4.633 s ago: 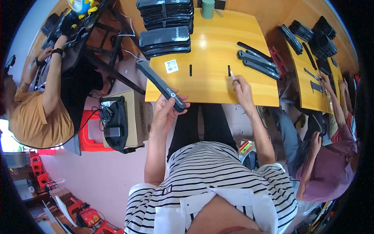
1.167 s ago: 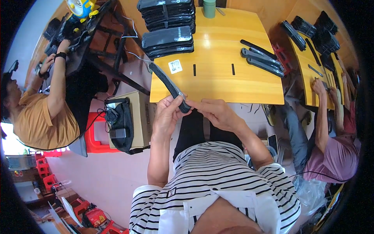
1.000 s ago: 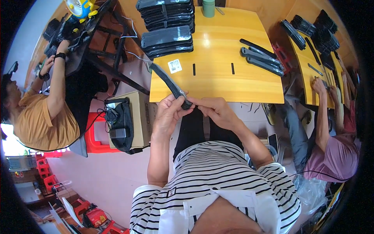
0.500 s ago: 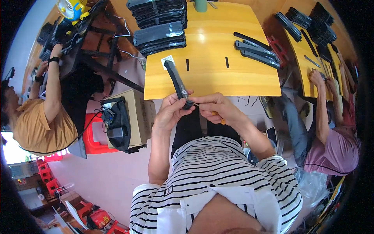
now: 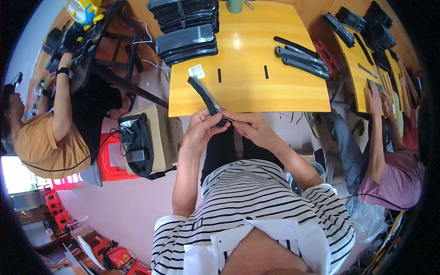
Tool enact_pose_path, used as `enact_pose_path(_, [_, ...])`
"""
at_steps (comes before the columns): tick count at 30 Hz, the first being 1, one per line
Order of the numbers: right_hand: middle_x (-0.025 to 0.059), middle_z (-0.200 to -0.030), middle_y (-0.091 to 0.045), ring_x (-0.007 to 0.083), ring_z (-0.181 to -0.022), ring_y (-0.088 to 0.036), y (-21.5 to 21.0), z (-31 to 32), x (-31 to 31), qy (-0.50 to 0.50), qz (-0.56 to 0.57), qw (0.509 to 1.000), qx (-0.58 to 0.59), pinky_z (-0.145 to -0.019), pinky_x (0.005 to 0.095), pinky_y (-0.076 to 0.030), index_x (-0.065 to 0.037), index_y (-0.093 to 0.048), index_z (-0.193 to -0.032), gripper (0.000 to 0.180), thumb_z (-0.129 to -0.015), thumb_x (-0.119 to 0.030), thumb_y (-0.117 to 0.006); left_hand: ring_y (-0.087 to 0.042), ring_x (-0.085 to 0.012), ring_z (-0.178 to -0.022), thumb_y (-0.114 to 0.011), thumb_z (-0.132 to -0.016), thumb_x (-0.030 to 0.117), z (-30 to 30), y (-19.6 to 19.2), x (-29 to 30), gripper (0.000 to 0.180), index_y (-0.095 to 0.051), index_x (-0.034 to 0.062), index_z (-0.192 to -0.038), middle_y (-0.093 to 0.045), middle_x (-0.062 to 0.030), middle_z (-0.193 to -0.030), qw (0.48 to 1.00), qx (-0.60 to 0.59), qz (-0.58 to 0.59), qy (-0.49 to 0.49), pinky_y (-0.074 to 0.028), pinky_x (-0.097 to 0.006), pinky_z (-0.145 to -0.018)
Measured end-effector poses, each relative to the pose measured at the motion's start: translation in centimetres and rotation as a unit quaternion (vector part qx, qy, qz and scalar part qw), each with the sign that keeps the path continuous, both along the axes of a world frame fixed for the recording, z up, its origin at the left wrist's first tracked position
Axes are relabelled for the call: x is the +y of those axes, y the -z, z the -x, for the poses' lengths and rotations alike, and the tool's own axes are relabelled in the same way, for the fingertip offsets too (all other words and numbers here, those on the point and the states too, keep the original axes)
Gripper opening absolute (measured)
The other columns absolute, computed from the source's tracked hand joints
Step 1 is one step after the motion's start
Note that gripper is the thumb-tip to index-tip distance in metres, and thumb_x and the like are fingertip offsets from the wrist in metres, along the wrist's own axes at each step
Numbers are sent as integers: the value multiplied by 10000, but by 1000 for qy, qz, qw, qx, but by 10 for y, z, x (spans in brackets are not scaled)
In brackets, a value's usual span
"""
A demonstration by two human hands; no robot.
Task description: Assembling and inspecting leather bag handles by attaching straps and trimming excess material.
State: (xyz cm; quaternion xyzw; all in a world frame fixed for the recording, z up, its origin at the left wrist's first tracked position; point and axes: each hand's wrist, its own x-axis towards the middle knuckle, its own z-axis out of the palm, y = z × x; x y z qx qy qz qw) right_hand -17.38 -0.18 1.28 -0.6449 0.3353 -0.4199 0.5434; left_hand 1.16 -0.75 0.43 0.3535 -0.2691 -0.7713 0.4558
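Note:
Just past the near edge of the table, my left hand (image 5: 202, 128) is closed round the lower end of a dark grey padded strap (image 5: 205, 95). The strap has black sides and a small pale round mark, and its far end tilts up to the left over the tabletop. My right hand (image 5: 253, 127) pinches at the strap's lower end with thumb and forefinger, the other fingers curled beneath. What lies between those fingertips is partly hidden. A white printed label (image 5: 196, 71) lies on the table beyond the strap's far end.
The yellow table (image 5: 247, 98) bears stacks of black strips (image 5: 185, 43) at the far left, several dark straps (image 5: 302, 62) at the right and a green cup (image 5: 234, 6). An open carton (image 5: 160, 137) stands left of me. Co-workers sit at tables on both sides.
The strap's far end has swung down and left, uncovering the label. The small orange-handled tool in my right hand no longer shows, and that hand has turned, fingers still at the strap.

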Motion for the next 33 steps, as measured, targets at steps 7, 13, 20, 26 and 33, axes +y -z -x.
enact_pose_path(7, [-43,-579,-387,15,-449,-287,-14,30,-7,-198,-361,904,-111,-378,155,-201,-102,-546,-1190,317,-887,-62,-466,-634,-164,-750,-598,-783,44,-4,-12,3,332,-517,-51,-1090,-606,-104,-953,989,25,11,143,-558,-262,-668])
enact_pose_path(13, [-47,-579,-395,19,-446,-297,-9,32,-5,-187,-372,901,-125,-378,167,-208,-90,-544,-1190,319,-875,-82,-493,-637,-171,-721,-596,-784,66,6,2,3,351,-506,-62,-1098,-611,-120,-925,979,121,0,163,-549,-234,-636])
enact_pose_path(20, [-23,-619,-476,56,-569,-434,-7,26,-1,-4,-15,997,76,-542,197,-356,-24,-593,-1034,318,-726,-49,-666,-638,-177,-694,-599,-784,65,13,11,3,274,-538,-40,-1030,-626,-114,-831,995,29,-25,95,-544,-240,-610])
enact_pose_path(26, [63,-729,-546,129,-655,-517,10,26,-5,-12,31,999,20,-580,264,-402,11,-585,-865,159,-733,-55,-644,-638,-191,-726,-612,-772,33,19,9,5,277,-532,-37,-1028,-616,-118,-879,990,2,-18,139,-543,-254,-632])
enact_pose_path(33, [0,-637,-485,67,-555,-428,7,25,3,118,-80,990,11,-502,212,-315,-18,-539,-784,65,-798,-69,-577,-637,-201,-729,-648,-763,47,33,28,19,362,-484,-6,-1082,-607,-135,-903,977,150,-66,140,-541,-259,-622])
